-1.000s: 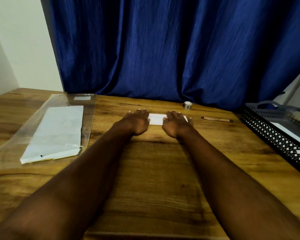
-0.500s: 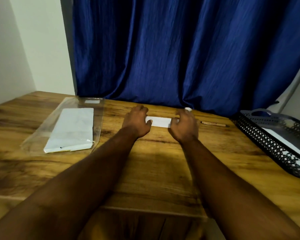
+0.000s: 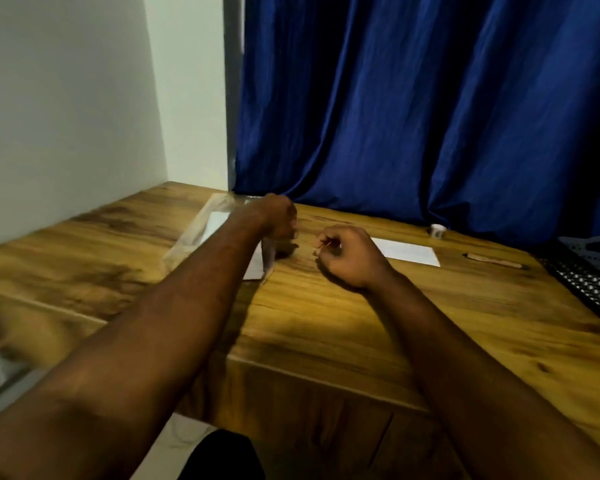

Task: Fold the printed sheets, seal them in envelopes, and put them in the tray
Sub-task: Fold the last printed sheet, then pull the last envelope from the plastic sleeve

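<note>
A folded white sheet [image 3: 409,252] lies flat on the wooden table [image 3: 326,317], just right of my right hand [image 3: 350,258]. That hand is off the sheet, its fingers curled with nothing in them. My left hand [image 3: 279,216] hovers over the clear plastic sleeve [image 3: 201,226] that holds white envelopes [image 3: 217,220]. Its fingers pinch the sleeve's near right edge, which stands lifted off the table. My left forearm hides most of the sleeve. The black mesh tray [image 3: 582,278] sits at the far right, cut off by the frame.
A small roll of tape [image 3: 437,231] stands by the blue curtain [image 3: 430,116]. A brown pen [image 3: 492,262] lies between the folded sheet and the tray. The white wall borders the table on the left. The table's front edge runs close below my forearms.
Both hands have left the folded sheet. My left hand has moved left to the plastic sleeve and taken its edge. My right hand has drawn back and curled. The view has swung left.
</note>
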`<state>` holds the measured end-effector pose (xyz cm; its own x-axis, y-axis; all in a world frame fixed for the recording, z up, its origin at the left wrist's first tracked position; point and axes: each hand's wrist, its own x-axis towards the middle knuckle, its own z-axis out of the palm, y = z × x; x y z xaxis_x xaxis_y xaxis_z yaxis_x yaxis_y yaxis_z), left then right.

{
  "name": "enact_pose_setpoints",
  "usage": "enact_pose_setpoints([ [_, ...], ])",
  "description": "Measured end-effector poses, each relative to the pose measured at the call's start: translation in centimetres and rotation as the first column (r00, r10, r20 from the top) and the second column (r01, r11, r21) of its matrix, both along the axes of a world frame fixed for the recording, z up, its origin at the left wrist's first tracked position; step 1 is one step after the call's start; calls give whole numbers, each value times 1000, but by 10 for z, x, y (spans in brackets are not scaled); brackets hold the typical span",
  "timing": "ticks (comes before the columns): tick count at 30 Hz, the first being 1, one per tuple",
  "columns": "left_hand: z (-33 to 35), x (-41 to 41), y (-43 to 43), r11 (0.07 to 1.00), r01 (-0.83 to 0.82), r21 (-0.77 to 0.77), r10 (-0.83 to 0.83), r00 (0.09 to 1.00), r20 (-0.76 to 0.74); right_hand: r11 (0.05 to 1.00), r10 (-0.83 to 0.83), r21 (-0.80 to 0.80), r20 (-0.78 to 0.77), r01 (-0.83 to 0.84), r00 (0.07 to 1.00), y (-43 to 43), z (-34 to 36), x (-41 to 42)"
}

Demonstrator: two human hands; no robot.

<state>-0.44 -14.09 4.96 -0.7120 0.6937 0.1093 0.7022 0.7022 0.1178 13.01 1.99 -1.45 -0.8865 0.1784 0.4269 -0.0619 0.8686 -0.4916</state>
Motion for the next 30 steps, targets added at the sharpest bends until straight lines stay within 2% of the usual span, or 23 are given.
enact_pose_setpoints([
  [3, 1, -18, -40, 997, -77, 18, 76, 997, 16, 994, 98, 40, 66, -100, 993, -27, -1, -6],
  [5, 0, -27, -64, 993, -98, -72, 103, 992, 73, 982, 180, 37, 109, -185, 978, -46, 0, -8],
  [8, -6, -34, -89, 982, -100, -158, 136, 962, 237, 965, 245, 59, 136, -255, 960, -69, 0, -10],
  [12, -10, -30, -105, 988, -72, -135, 125, 891, 436, 955, 266, 117, 69, -273, 962, -92, -3, -16],
  [15, -8, -25, -111, 985, -5, -173, 99, 838, 536, 943, 288, 142, 109, -302, 951, -95, -4, -20],
  [20, -12, -31, -115, 993, -12, -114, 70, 850, 522, 946, 279, 138, 119, -294, 953, -95, -13, -23],
  [25, -16, -36, -120, 997, -16, -73, 53, 845, 531, 934, 268, 218, 96, -283, 959, -102, -11, -21],
  [30, -25, -43, -123, 998, -49, 39, 28, 904, 427, 921, 232, 320, 12, -224, 973, -111, -10, -23],
])
